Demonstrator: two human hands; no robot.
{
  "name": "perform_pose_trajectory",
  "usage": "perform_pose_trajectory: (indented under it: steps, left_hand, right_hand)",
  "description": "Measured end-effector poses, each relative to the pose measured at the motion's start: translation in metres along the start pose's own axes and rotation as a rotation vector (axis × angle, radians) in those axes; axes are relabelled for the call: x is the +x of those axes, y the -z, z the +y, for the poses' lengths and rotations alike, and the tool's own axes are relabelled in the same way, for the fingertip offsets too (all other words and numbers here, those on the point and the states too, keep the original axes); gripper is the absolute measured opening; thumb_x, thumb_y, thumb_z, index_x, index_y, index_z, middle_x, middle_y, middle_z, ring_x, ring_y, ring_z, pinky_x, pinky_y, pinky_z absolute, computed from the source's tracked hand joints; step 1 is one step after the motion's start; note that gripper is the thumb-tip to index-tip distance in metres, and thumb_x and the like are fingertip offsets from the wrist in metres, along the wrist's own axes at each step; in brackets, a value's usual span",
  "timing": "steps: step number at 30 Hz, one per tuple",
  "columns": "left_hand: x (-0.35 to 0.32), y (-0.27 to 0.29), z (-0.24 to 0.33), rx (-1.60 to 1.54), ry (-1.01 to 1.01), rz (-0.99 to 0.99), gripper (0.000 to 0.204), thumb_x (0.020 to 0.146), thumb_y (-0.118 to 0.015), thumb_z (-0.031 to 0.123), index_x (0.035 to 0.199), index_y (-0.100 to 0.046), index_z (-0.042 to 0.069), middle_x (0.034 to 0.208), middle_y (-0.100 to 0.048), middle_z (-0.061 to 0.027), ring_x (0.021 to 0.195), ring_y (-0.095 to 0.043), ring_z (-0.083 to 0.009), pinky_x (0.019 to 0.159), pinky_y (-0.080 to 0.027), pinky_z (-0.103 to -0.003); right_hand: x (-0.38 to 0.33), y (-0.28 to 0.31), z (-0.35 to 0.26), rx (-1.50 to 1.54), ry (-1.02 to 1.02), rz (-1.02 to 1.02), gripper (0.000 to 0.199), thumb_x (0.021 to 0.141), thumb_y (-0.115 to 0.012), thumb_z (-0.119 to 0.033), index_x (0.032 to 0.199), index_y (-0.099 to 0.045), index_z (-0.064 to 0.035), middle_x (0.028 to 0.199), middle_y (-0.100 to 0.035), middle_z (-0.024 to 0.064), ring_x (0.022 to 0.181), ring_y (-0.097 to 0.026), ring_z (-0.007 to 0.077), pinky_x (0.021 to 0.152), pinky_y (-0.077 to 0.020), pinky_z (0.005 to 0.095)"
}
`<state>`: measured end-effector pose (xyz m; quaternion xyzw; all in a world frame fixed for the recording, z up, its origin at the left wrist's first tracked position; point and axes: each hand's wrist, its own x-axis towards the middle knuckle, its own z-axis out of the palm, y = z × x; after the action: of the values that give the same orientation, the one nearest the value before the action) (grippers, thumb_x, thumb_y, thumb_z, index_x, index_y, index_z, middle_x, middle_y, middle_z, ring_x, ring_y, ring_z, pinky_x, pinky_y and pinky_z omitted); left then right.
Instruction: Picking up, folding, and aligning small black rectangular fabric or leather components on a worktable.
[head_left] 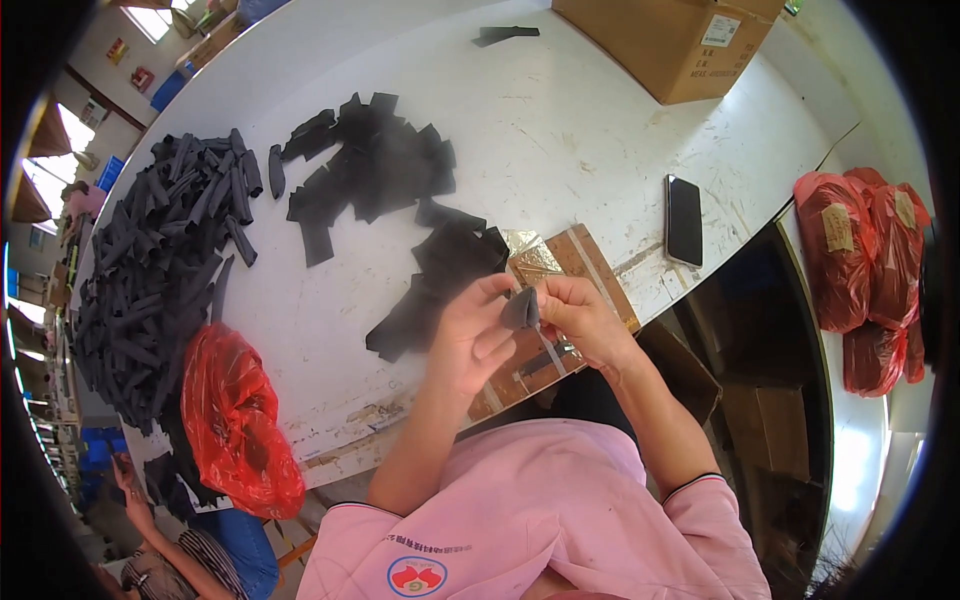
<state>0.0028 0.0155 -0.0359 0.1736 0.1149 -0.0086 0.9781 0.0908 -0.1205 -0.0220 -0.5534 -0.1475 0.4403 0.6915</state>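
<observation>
Both hands meet over the front edge of the white table, around a small dark grey piece of folded, curled material. My left hand pinches it with thumb and forefinger, its other fingers loosely curled. On the other side, my right hand is closed on the same piece. Below them lies a brown wooden board with a gold foil-like sheet on it. Flat black pieces lie scattered just beyond my left hand.
More flat black pieces lie farther back. A large heap of rolled dark pieces covers the left side, beside a red plastic bag. A phone, a cardboard box and red bags are rightward. Another person's arm shows lower left.
</observation>
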Motion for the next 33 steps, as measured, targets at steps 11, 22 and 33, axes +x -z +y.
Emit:
perform_pose_trajectory:
  steps: [11,22,33]
  left_hand:
    - [-0.009,-0.051,0.011,1.022,-0.662,-0.136,0.012,0.079,-0.054,0.001,0.089,-0.058,-0.004,0.091,-0.058,-0.0118,0.081,-0.055,-0.0163,0.074,-0.044,-0.026]
    - [-0.005,-0.04,0.002,0.492,-0.466,-0.104,0.017,0.078,-0.059,0.006,0.093,-0.057,-0.002,0.091,-0.058,-0.0152,0.083,-0.055,-0.0193,0.077,-0.045,-0.032]
    - [0.001,-0.066,0.011,1.292,-0.506,-0.092,0.006,0.075,-0.061,0.002,0.079,-0.058,-0.002,0.078,-0.059,-0.0094,0.066,-0.055,-0.0103,0.059,-0.044,-0.021]
  right_hand:
    - [-0.014,-0.015,-0.023,-0.455,0.679,0.233,0.024,0.077,-0.058,-0.025,0.084,-0.056,-0.0019,0.065,-0.049,0.0059,0.061,-0.05,0.0152,0.053,-0.041,0.0272]
    - [-0.011,-0.007,-0.006,-1.228,0.688,0.175,0.024,0.07,-0.063,-0.023,0.062,-0.05,-0.0046,0.057,-0.049,0.0072,0.056,-0.053,0.0234,0.046,-0.0402,0.0342]
    - [-0.011,-0.003,0.0,-1.105,0.617,0.115,0.014,0.071,-0.06,-0.016,0.071,-0.055,-0.0022,0.063,-0.053,0.0116,0.057,-0.054,0.0295,0.048,-0.0415,0.0377]
